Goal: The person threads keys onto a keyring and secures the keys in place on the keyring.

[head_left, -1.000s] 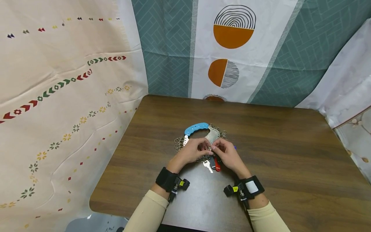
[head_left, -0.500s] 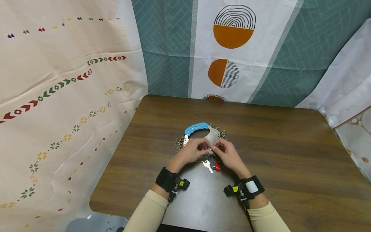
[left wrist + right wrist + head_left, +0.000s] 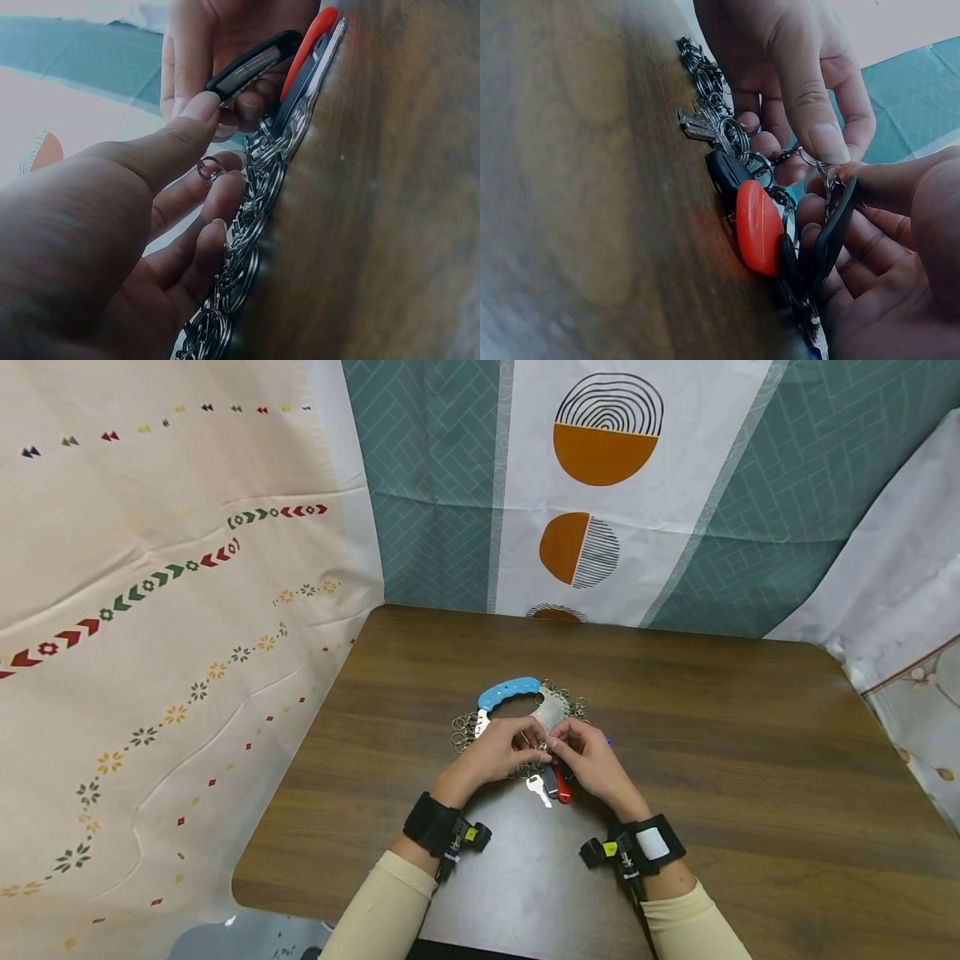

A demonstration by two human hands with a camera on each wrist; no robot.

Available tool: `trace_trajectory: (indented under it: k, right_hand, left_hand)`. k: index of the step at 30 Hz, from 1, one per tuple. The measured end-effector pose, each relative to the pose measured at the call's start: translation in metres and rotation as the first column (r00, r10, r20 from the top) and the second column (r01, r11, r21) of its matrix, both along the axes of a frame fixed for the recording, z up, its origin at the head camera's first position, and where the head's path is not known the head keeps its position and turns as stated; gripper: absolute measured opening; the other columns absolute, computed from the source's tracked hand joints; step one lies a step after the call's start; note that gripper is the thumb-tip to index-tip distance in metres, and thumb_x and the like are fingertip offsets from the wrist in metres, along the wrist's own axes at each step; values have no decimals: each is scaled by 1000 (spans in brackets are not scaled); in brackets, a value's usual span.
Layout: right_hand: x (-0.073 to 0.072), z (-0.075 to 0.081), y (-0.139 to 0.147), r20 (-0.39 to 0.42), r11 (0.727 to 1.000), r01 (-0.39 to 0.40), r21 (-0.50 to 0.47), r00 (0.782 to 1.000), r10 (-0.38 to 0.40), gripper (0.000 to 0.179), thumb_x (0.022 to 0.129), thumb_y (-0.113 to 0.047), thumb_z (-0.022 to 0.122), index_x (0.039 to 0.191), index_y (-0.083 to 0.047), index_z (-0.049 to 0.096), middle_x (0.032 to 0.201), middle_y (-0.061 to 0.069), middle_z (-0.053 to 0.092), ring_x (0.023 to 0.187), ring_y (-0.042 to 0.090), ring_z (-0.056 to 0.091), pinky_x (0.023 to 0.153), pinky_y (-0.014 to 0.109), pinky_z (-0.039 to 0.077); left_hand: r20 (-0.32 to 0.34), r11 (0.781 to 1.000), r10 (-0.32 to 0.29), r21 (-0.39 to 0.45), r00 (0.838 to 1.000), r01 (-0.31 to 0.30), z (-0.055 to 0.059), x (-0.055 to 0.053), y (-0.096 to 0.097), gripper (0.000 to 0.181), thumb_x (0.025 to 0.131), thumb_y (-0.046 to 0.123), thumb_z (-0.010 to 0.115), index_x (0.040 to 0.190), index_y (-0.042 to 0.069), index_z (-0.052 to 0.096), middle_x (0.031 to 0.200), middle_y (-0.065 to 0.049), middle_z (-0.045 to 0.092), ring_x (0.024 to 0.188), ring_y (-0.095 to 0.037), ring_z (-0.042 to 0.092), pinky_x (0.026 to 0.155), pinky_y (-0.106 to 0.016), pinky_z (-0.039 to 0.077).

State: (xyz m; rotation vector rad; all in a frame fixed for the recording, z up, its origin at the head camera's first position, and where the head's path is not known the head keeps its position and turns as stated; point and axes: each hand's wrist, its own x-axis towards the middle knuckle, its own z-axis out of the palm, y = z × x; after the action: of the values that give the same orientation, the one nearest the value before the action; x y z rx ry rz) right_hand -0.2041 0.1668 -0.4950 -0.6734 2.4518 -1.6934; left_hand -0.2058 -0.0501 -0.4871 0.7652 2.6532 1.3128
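A ring-shaped key holder with a blue grip [image 3: 508, 692] and a silver plate [image 3: 553, 706] lies on the table, many split rings [image 3: 259, 187] hanging round its edge. My left hand [image 3: 504, 750] pinches a small split ring [image 3: 807, 156] between thumb and finger at its near side. Opposite it, my right hand [image 3: 592, 758] holds a black key tag [image 3: 834, 231] by its ring end. Beneath the hands lie a silver key [image 3: 537, 789], a red tag [image 3: 759, 229] and another black tag [image 3: 726, 176]. The fingers hide just how the rings are linked.
The brown wooden table [image 3: 720, 760] stretches out around the holder. A patterned cream cloth [image 3: 187, 610] hangs at the left, and a teal and white curtain [image 3: 435, 485] stands behind. Black camera straps [image 3: 432, 825] wrap both wrists.
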Motion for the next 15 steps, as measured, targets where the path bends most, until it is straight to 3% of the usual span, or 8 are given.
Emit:
trace_trajectory:
  k: [6,15]
  right_hand:
    - [0,0,0,-6,1000,-13,2,1000,13,4,104,-6,67,104,-2,67,90,6,68,78,18,60,70,27,49]
    - [-1,0,1,14,1000,-13,4,1000,13,4,105,-8,67,104,-4,68,88,7,68,77,19,61,70,27,49]
  left_hand:
    - [-21,1000,0,7,1000,0,0,0,0,22,93,34,84,104,19,71,89,8,68,81,-7,66,75,-26,54]
    - [13,1000,3,12,1000,-4,2,1,1,27,91,32,86,109,21,70,91,9,68,80,-7,66,73,-27,54]
